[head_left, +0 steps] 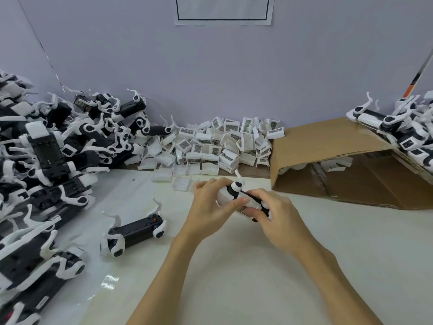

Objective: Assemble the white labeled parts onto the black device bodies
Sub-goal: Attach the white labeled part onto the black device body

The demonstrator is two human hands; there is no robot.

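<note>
Above the middle of the table I hold a black device body with white arms between both hands. My left hand grips its left, white-capped end, thumb along the underside. My right hand grips the right end, its fingers pinching a white labeled part against the body's underside. Another black device body lies loose on the table to the left. A heap of white labeled parts lies against the back wall.
A large pile of black device bodies fills the left side. A cardboard box lies on its side at the right, with more devices piled on top of it. The white table top spreads below my forearms.
</note>
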